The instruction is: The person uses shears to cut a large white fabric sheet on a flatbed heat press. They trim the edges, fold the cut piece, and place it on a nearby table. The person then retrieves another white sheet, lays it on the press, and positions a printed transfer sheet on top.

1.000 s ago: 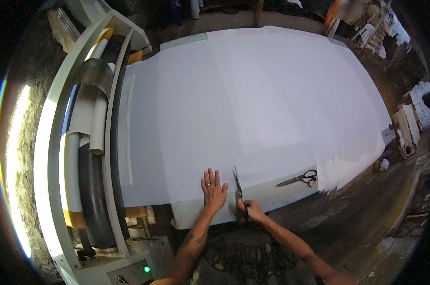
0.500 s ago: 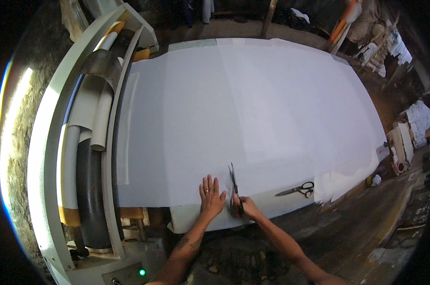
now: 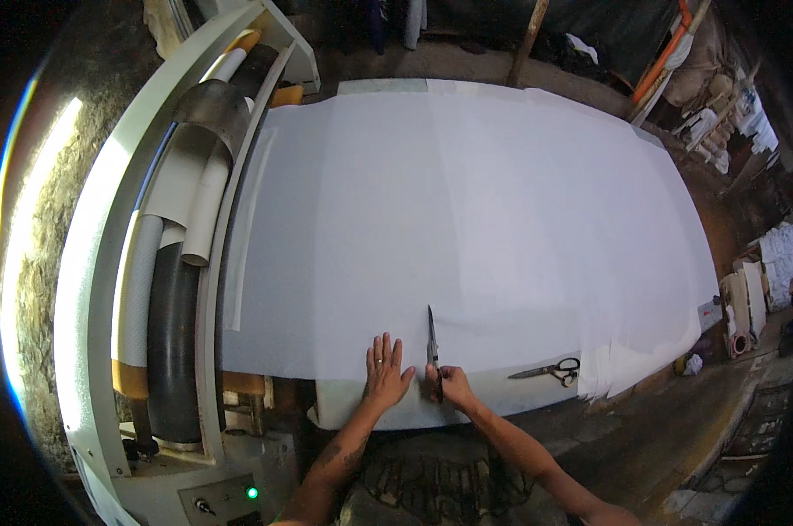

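Note:
A wide sheet of white fabric (image 3: 370, 202) covers most of the table and hangs slightly uneven at its near edge. My left hand (image 3: 386, 377) lies flat on the fabric near that edge, fingers stretched forward. Just to its right, my right hand (image 3: 449, 386) grips the handles of dark scissors (image 3: 432, 337), whose blades point away from me over the cloth. The blades look closed or nearly so. A second pair of scissors (image 3: 550, 372) rests on the table's near edge, farther right, with nobody touching it.
On the left stands a long machine frame (image 3: 94, 254) with rollers (image 3: 176, 342) and a green lamp (image 3: 253, 493) on its panel. Layered white sheets (image 3: 607, 368) droop at the right corner. A wooden post (image 3: 528, 44) rises behind the table; cardboard and scraps (image 3: 747, 298) lie right.
The scissors' blades have come together from a slightly spread position. My hands stay nearly in place, while the whole view has shifted a little.

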Demonstrator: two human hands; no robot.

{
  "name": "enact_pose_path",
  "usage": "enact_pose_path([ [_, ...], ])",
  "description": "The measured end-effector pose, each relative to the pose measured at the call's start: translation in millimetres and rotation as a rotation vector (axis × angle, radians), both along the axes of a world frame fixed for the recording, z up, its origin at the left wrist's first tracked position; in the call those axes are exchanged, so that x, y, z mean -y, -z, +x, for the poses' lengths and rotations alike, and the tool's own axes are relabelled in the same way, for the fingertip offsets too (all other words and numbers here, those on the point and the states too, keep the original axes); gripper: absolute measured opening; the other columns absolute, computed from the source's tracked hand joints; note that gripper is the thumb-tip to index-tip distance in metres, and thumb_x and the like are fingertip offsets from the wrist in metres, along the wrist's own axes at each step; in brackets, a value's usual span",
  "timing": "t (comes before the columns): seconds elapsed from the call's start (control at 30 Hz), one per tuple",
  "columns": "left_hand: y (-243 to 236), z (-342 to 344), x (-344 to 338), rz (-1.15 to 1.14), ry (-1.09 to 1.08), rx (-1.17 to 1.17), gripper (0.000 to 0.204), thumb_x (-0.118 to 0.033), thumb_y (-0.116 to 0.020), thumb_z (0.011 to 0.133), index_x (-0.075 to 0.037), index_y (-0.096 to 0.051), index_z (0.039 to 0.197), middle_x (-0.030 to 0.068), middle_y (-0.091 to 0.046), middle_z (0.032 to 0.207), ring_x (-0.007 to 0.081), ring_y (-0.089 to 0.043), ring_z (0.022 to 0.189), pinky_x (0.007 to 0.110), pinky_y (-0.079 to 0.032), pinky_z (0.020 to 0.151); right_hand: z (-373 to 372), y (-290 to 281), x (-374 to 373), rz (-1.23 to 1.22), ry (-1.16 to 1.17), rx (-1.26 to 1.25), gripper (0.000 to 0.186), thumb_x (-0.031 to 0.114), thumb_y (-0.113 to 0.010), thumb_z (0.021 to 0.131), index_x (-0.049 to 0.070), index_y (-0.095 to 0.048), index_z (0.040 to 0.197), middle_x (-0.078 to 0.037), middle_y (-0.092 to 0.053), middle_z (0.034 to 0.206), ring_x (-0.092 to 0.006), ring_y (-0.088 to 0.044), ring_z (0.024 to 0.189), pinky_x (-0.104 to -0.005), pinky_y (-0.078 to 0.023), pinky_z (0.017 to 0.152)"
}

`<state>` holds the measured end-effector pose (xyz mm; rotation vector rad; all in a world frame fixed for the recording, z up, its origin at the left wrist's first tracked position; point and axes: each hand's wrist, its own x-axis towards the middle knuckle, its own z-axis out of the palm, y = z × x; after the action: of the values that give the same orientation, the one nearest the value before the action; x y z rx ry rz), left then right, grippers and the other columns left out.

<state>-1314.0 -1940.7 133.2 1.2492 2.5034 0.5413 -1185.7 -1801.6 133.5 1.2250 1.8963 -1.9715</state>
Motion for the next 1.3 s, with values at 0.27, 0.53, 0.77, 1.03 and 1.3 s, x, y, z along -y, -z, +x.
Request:
enact_pose_path([
  [0.27, 0.6, -2.2, 6.8, -0.041, 0.0, -0.02, 0.074, -0.042, -0.05, 0.091, 0.0, -0.021, 0.145, 0.0264, -0.007, 0.152, 0.0436, -0.004, 0.141, 0.055, -0.005, 0.112, -39.7, 6.2, -18.1, 0.021, 0.049, 0.01, 0.06, 0.058, -0.062, 0.083, -0.001, -0.057, 0.068, -0.005, -0.052, 0.057, -0.0165, -0.053, 0.048, -0.0316, -0.041, 0.043],
  [0.53, -4.0, -7.4, 15.1, -0.046, -0.022, -0.017, 0.072, -0.043, -0.046, 0.093, 0.0, -0.022, 0.145, 0.0247, -0.01, 0.152, 0.0407, -0.007, 0.141, 0.053, -0.008, 0.113, -79.8, 2.8, -36.7, 0.047, 0.032, 0.106, 0.07, 0.066, -0.059, 0.08, -0.003, -0.065, 0.069, -0.011, -0.061, 0.058, -0.0201, -0.06, 0.054, -0.0349, -0.047, 0.053],
  [0.77, -5.0, -11.0, 18.0, -0.07, -0.041, -0.002, 0.07, -0.043, -0.044, 0.094, -0.001, -0.022, 0.145, 0.0238, -0.01, 0.152, 0.04, -0.007, 0.141, 0.052, -0.006, 0.113, -115.9, 7.4, -54.2, 0.008, 0.044, -0.035, 0.059, 0.058, -0.062, 0.083, 0.004, -0.054, 0.061, -0.005, -0.05, 0.053, -0.0157, -0.048, 0.045, -0.0316, -0.038, 0.041],
  [1.03, -5.9, -15.1, 24.7, -0.065, -0.012, 0.024, 0.072, -0.043, -0.048, 0.092, 0.0, -0.024, 0.145, 0.0264, -0.011, 0.151, 0.0437, -0.007, 0.14, 0.056, -0.008, 0.112, -162.3, -2.6, -76.6, 0.049, 0.041, -0.059, 0.064, 0.064, -0.057, 0.082, 0.004, -0.053, 0.06, -0.005, -0.051, 0.054, -0.0156, -0.05, 0.045, -0.0314, -0.04, 0.043],
  [1.3, -3.5, -18.6, 29.1, -0.097, -0.026, 0.004, 0.071, -0.043, -0.048, 0.092, 0.0, -0.025, 0.144, 0.0265, -0.013, 0.151, 0.0435, -0.011, 0.14, 0.055, -0.009, 0.112, -201.3, 3.9, -101.4, -0.028, 0.071, -0.045, 0.063, 0.061, -0.062, 0.081, 0.002, -0.056, 0.061, -0.007, -0.052, 0.053, -0.0177, -0.052, 0.043, -0.0322, -0.041, 0.04],
])
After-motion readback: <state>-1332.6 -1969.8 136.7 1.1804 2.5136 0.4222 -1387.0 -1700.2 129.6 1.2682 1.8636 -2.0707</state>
